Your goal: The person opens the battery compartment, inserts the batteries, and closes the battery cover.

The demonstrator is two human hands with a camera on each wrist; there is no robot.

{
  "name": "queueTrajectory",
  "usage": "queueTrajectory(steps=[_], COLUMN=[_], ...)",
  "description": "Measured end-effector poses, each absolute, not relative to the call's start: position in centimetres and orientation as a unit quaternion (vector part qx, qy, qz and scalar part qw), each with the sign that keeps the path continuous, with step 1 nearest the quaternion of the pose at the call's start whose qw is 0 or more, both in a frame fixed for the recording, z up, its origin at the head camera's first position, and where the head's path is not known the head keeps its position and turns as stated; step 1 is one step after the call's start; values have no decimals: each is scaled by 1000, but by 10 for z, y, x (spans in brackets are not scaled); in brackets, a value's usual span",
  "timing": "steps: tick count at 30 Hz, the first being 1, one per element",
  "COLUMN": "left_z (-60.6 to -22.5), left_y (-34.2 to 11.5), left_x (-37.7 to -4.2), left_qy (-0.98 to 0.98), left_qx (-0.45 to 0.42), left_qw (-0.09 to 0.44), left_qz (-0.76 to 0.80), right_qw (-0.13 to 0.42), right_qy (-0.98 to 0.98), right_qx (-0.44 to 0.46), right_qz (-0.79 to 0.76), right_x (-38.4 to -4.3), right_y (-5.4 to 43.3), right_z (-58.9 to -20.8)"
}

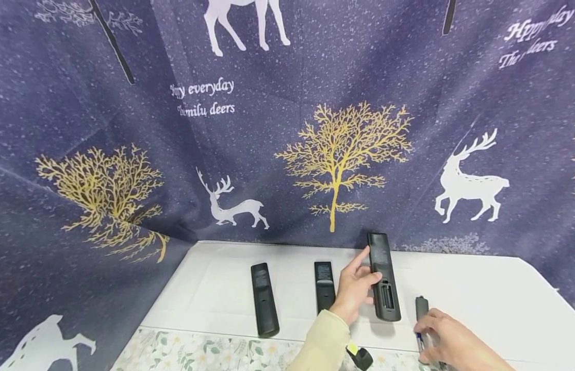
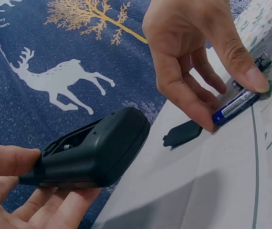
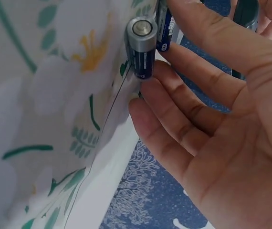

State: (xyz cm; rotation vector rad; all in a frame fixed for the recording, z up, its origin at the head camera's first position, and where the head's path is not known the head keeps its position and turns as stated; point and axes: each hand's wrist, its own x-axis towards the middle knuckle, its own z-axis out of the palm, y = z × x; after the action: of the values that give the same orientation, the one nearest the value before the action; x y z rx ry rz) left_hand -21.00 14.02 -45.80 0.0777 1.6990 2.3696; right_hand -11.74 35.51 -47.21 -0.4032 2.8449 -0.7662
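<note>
My left hand point(image 1: 354, 288) grips a black remote control point(image 1: 381, 263) by its sides, back facing up. Its battery compartment point(image 1: 387, 296) is uncovered, and a metal spring point(image 2: 68, 147) shows inside in the left wrist view. To the right, my right hand point(image 1: 447, 340) pinches a blue battery point(image 2: 236, 106) between thumb and forefinger, close over the table. A second blue and silver battery point(image 3: 142, 47) is beside the right fingertips in the right wrist view. Just beyond that hand lies the dark battery cover point(image 1: 422, 306).
Two more black remotes lie back up on the white table point(image 1: 213, 288): one at the left point(image 1: 264, 301), another point(image 1: 324, 286) beside my left sleeve point(image 1: 322, 340). A floral cloth point(image 1: 176, 350) runs along the front edge. Behind hangs a blue curtain point(image 1: 250, 144) with deer and trees.
</note>
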Motion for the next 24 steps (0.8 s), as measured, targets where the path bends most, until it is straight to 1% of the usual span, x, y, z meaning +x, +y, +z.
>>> queueTrajectory(steps=[4, 14, 24], left_z=[-458, -457, -456], left_y=[141, 140, 139], left_x=[-209, -208, -208], left_qy=[581, 586, 585], left_qx=[24, 25, 25], left_qw=[111, 112, 110], left_qz=[806, 802, 803], right_qw=[67, 85, 61], right_qy=[952, 935, 922], right_qx=[-159, -172, -197], right_qz=[-254, -298, -328], right_x=[-116, -117, -115], right_y=[356, 356, 356], right_z=[-472, -473, -475])
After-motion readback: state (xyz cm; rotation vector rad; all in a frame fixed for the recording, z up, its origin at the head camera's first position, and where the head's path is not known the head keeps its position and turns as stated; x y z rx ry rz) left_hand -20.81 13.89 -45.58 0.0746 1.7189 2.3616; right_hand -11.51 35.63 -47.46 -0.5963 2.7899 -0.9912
